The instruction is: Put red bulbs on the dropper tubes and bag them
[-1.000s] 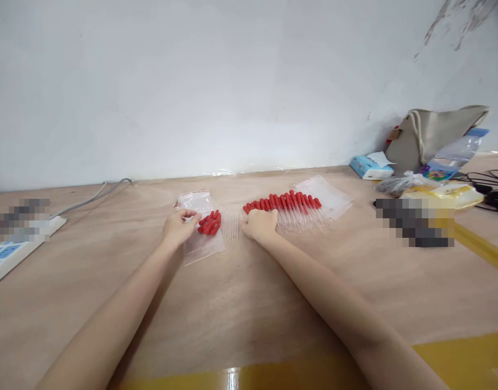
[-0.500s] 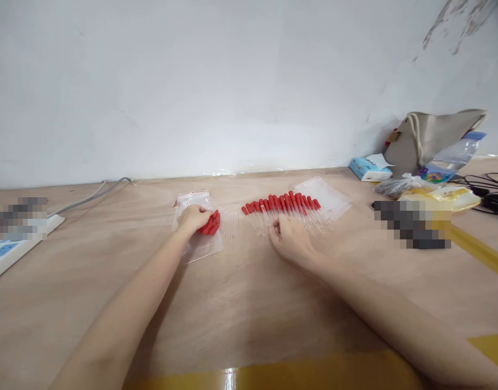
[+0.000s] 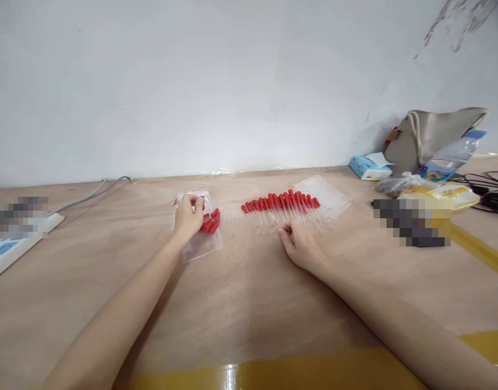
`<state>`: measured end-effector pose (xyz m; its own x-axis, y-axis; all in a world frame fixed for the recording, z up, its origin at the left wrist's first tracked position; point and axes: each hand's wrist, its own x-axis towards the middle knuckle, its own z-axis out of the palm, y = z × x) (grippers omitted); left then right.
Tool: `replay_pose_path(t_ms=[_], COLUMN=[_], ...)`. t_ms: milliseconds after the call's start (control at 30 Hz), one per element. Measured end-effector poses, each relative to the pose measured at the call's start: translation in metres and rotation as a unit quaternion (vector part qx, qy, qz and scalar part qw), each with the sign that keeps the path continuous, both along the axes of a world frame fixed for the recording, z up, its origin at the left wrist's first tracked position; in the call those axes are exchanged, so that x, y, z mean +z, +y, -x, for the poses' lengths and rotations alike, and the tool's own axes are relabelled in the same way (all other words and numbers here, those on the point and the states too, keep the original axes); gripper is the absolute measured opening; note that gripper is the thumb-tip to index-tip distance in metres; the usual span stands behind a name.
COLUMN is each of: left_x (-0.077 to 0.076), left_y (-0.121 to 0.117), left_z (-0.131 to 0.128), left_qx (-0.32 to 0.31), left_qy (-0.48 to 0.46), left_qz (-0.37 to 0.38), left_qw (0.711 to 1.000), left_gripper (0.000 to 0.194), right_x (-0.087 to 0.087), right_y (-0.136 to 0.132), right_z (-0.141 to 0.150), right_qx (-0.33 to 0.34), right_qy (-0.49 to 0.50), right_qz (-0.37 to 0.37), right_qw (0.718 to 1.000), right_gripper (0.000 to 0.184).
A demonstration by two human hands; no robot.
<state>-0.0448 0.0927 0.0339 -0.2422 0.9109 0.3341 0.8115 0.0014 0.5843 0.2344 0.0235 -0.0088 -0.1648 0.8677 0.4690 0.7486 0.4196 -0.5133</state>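
My left hand (image 3: 188, 218) is closed in a pinch on a red rubber bulb (image 3: 202, 203), mostly covered by the fingers. Beneath it, several loose red bulbs (image 3: 210, 223) lie on a clear plastic bag (image 3: 204, 248). Bare clear tubes (image 3: 231, 225) lie side by side just right of that bag. My right hand (image 3: 299, 244) is closed, its fingertips pinching what looks like a thin clear tube (image 3: 275, 220). Behind this hand spreads a row of droppers (image 3: 281, 201), red bulbs pointing away from me and clear stems toward me.
Another plastic bag (image 3: 328, 196) lies partly under the droppers. At the right are a tissue pack (image 3: 370, 167), a beige bag (image 3: 439, 135), a plastic bottle (image 3: 456, 157), black cables (image 3: 496, 200) and a blurred dark object (image 3: 413, 222). A power strip (image 3: 25, 246) lies at the left.
My left hand has risen slightly off the pile of bulbs and turned upward with one bulb. My right hand has shifted a little right and toward me from the dropper row.
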Motion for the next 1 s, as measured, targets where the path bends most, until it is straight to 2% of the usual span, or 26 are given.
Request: replay_pose_path(t_ms=[33, 67, 167, 300, 400, 567, 767, 1000], left_x=[-0.001, -0.003, -0.017, -0.034, -0.037, -0.035, -0.036, -0.033], left_y=[-0.011, -0.022, -0.054, -0.075, -0.077, -0.078, -0.080, -0.083], left_z=[-0.005, -0.010, -0.025, -0.039, -0.042, -0.041, -0.042, -0.043], left_qx=[-0.055, -0.113, -0.261, -0.334, -0.368, -0.383, -0.391, -0.430], left_qy=[-0.014, -0.024, -0.031, -0.006, 0.021, 0.015, 0.004, 0.008], left_qz=[-0.056, -0.082, -0.048, -0.038, -0.046, -0.058, -0.052, -0.047], left_qw=[0.997, 0.990, 0.964, 0.942, 0.928, 0.922, 0.919, 0.902], left_gripper=[0.019, 0.018, 0.016, 0.021, 0.016, 0.017, 0.016, 0.015], right_x=[-0.001, -0.002, -0.004, -0.003, -0.002, -0.001, 0.000, -0.005], right_y=[0.000, 0.000, -0.003, -0.009, -0.012, -0.013, -0.014, -0.007], right_z=[0.000, 0.000, 0.003, 0.007, 0.009, 0.009, 0.009, 0.007], right_qx=[0.018, 0.036, 0.074, 0.107, 0.132, 0.172, 0.179, 0.198], right_qy=[0.006, 0.009, -0.005, -0.061, -0.078, -0.088, -0.100, -0.104], right_qz=[-0.003, -0.009, -0.043, -0.068, -0.075, -0.087, -0.095, -0.110], right_qw=[1.000, 0.999, 0.996, 0.990, 0.985, 0.977, 0.974, 0.968], right_gripper=[0.016, 0.016, 0.023, 0.026, 0.025, 0.024, 0.025, 0.029])
